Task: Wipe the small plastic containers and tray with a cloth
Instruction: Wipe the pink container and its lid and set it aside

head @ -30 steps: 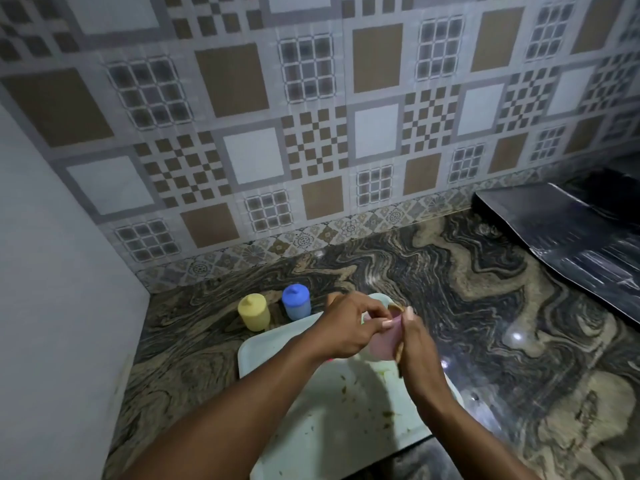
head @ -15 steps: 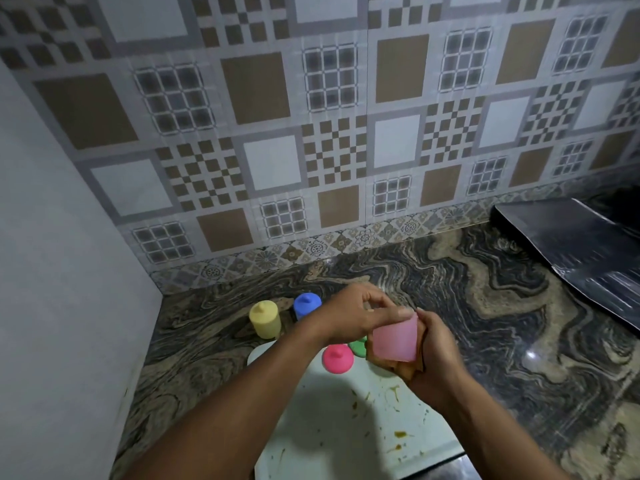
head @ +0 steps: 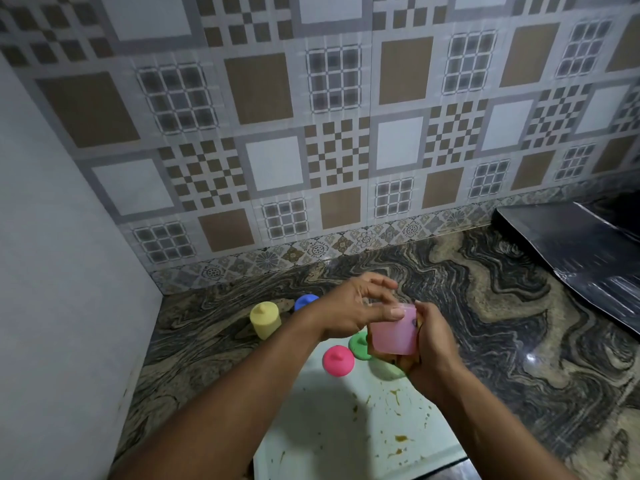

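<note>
A translucent pink container is held up over the far end of the tray. My right hand cups it from the right and below, with a brownish cloth pressed between palm and container. My left hand pinches the container's top rim, thumb across the front and index finger lifted. The pale tray carries yellow-brown stains. On it lie a pink lid and a green lid, with a green container partly hidden under my hands.
A lidded yellow container and a blue one stand on the marbled counter beyond the tray's left corner. A white wall closes off the left, tiled wall behind. A dark sheet lies far right.
The pink container has come up into plain sight between my hands, uncovering the pink and green lids on the tray. My left index finger has lifted off the rim.
</note>
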`<move>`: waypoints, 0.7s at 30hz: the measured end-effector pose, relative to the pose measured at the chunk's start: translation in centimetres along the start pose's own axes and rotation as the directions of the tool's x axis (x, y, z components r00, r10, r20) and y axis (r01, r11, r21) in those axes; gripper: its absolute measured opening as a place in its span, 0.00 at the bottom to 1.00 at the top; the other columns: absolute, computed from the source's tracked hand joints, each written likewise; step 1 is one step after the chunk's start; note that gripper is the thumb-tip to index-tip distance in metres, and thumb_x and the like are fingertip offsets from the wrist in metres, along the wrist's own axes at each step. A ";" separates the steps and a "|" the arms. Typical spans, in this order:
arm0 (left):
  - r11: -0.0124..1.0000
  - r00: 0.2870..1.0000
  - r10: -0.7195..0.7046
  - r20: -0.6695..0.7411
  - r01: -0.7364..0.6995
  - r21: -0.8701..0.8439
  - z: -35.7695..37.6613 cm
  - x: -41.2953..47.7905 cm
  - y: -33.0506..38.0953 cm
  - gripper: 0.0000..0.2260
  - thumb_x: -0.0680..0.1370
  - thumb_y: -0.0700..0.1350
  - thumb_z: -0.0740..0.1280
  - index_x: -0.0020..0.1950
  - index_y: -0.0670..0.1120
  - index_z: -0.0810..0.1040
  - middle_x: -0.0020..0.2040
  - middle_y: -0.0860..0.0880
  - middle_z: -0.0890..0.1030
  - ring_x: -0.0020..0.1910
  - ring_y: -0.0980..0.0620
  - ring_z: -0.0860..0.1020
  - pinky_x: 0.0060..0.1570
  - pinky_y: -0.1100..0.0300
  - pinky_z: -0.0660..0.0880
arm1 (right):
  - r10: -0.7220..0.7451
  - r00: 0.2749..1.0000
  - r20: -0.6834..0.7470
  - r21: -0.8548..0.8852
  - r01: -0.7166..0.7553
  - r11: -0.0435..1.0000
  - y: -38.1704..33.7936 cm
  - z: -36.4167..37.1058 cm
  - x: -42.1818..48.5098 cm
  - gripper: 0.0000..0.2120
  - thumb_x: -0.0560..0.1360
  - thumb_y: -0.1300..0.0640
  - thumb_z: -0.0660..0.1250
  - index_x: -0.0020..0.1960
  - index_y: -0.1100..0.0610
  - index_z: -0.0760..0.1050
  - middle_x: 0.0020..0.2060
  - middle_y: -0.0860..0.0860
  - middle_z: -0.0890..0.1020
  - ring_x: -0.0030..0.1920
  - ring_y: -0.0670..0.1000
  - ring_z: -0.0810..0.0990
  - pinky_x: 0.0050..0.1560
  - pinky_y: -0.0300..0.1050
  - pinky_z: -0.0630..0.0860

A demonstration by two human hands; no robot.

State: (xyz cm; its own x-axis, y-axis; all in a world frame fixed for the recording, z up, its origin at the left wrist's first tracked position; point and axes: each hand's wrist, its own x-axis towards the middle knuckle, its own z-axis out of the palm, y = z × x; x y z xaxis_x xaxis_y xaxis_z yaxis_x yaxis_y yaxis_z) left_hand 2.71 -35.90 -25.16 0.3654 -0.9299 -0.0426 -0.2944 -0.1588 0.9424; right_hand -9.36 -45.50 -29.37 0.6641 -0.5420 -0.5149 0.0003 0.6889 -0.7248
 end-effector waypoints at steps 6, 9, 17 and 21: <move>0.979 0.999 -0.036 0.009 0.037 -0.200 0.0 -1.0 -0.1 0.08 0.80 0.41 0.68 0.44 0.48 0.85 0.70 0.47 0.73 0.65 0.58 0.74 0.57 0.64 0.75 | 0.158 0.979 0.131 0.062 -0.167 0.984 -0.4 0.2 -0.9 0.22 0.73 0.50 0.55 0.51 0.65 0.79 0.44 0.65 0.81 0.40 0.62 0.79 0.42 0.52 0.75; 1.000 0.999 -0.024 -0.030 0.024 0.014 -0.6 -0.6 0.8 0.08 0.77 0.49 0.73 0.48 0.44 0.86 0.65 0.49 0.75 0.66 0.55 0.73 0.66 0.53 0.72 | -0.026 1.000 -0.008 -0.033 0.026 0.999 -0.5 0.2 -0.1 0.24 0.74 0.44 0.57 0.55 0.63 0.78 0.43 0.64 0.81 0.38 0.60 0.79 0.34 0.47 0.73; 0.985 1.000 -0.003 -0.022 0.000 -0.174 -0.7 -0.6 0.3 0.05 0.80 0.40 0.69 0.49 0.43 0.85 0.69 0.49 0.72 0.67 0.52 0.73 0.57 0.55 0.77 | 0.241 0.948 0.207 0.079 -0.261 0.962 -0.8 0.6 -1.4 0.21 0.70 0.51 0.58 0.55 0.62 0.76 0.47 0.64 0.78 0.41 0.61 0.77 0.44 0.52 0.75; 0.999 0.998 0.030 -0.046 -0.028 0.045 -0.7 -0.6 0.9 0.04 0.78 0.46 0.73 0.45 0.48 0.86 0.62 0.51 0.76 0.64 0.54 0.75 0.64 0.51 0.74 | 0.026 0.998 0.057 -0.024 -0.025 0.999 -1.2 0.6 -0.3 0.25 0.77 0.47 0.55 0.60 0.66 0.76 0.46 0.66 0.80 0.41 0.63 0.81 0.41 0.56 0.79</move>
State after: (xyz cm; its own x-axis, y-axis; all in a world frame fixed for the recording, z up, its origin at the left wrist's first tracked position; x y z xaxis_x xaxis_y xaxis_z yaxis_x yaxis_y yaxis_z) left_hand 2.87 -35.23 -24.01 0.3965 -0.9180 0.0014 -0.3437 -0.1471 0.9275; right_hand -9.07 -45.87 -28.06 0.7052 -0.4959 -0.5068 -0.0339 0.6903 -0.7227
